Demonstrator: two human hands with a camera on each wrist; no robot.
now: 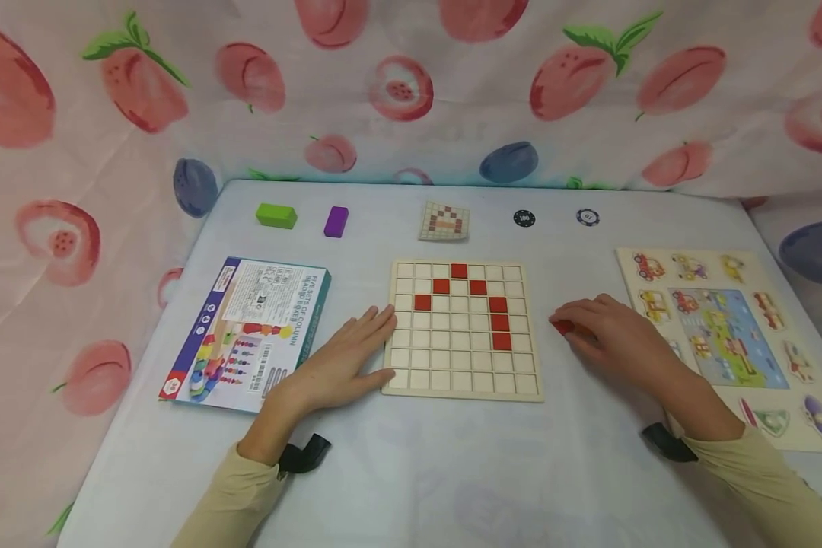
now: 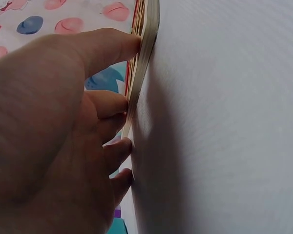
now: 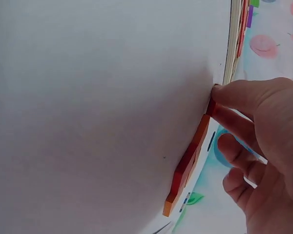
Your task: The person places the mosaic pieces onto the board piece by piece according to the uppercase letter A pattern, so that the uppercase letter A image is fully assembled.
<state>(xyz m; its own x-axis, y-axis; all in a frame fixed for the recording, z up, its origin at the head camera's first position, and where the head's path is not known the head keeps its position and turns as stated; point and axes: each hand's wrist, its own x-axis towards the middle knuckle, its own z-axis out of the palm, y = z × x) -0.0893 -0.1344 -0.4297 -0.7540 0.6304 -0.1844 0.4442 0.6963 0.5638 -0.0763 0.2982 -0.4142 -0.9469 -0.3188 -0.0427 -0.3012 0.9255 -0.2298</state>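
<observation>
Your left hand (image 1: 345, 358) lies flat on the table (image 1: 411, 472), its straight fingers (image 2: 118, 103) touching the left edge of the wooden grid board (image 1: 462, 329). Your right hand (image 1: 606, 335) rests just right of the board, its fingertips pinching a red tile (image 1: 563, 327) that lies on the table.

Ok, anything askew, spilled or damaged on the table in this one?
Nothing stands out. The wooden grid board lies flat and square, its red tiles seated in their cells. The left hand rests against its edge; the right hand touches loose red tiles beside it. Nothing looks spilled or broken.
</observation>
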